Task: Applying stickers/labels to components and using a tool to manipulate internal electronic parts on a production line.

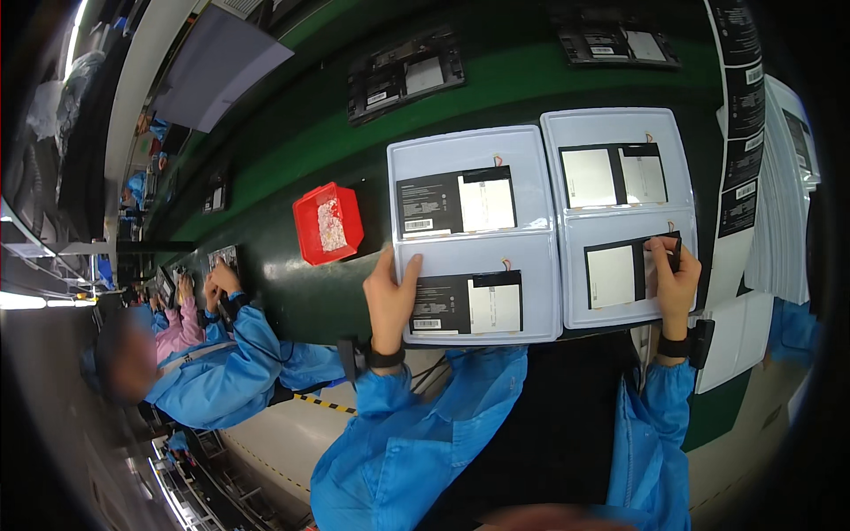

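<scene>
Two white plastic trays lie side by side before me, the left tray and the right tray. Each has an upper and a lower compartment with one flat battery pack in it. The left tray's packs, an upper pack and a lower pack, show black labels and white panels. My left hand grips the left tray's left rim, thumb inside. In the right tray, the upper pack lies flat. My right hand pinches the black edge of the lower pack, covering its right part.
A red bin of small pale pieces stands left of the trays. Open device housings lie on the green bench behind. At right are a strip of black labels and stacked white trays. Co-workers in blue sit at left.
</scene>
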`<state>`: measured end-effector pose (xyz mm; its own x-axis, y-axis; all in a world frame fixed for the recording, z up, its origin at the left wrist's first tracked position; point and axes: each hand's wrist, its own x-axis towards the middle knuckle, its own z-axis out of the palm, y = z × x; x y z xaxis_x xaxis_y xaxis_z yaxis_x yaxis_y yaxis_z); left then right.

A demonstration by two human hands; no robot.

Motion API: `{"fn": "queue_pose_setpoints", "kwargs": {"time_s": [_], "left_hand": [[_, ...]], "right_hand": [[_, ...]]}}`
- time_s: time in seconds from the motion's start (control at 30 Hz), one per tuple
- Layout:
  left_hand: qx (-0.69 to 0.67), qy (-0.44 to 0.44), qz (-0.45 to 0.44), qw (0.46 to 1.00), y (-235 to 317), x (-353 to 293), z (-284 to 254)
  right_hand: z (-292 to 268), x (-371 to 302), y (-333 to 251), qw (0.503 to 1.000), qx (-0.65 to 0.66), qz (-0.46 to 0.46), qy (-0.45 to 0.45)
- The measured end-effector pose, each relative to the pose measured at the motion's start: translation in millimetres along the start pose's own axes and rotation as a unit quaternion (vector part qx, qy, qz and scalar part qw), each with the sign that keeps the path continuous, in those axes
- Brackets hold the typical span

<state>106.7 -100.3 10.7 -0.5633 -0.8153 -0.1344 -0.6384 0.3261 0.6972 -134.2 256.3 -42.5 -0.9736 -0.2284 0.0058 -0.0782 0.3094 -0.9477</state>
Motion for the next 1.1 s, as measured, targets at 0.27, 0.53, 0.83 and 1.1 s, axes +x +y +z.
{"fn": "queue_pose_setpoints", "kwargs": {"time_s": [0.27, 0.53, 0.83, 1.1], "left_hand": [[0.090, 0.052, 0.098, 0.990, -14.3, -9.9, 11.2], [0.267, 0.105, 0.131, 0.949, -23.6, -39.7, 9.1], [0.261, 0.096, 0.055, 0.959, -18.9, -14.6, 22.5], [0.278, -0.007, 0.018, 0.960, -58.9, 4.2, 18.4]], "right_hand": [[-2.4, 4.5, -0.2, 0.999, 0.028, 0.020, -0.010], [12.2, -18.9, -25.4, 0.994, -0.012, -0.109, -0.024], [57.1, -88.2, -64.1, 0.944, 0.024, -0.206, -0.258], [61.9, -120.5, -40.9, 0.858, -0.120, -0.036, -0.498]]}}
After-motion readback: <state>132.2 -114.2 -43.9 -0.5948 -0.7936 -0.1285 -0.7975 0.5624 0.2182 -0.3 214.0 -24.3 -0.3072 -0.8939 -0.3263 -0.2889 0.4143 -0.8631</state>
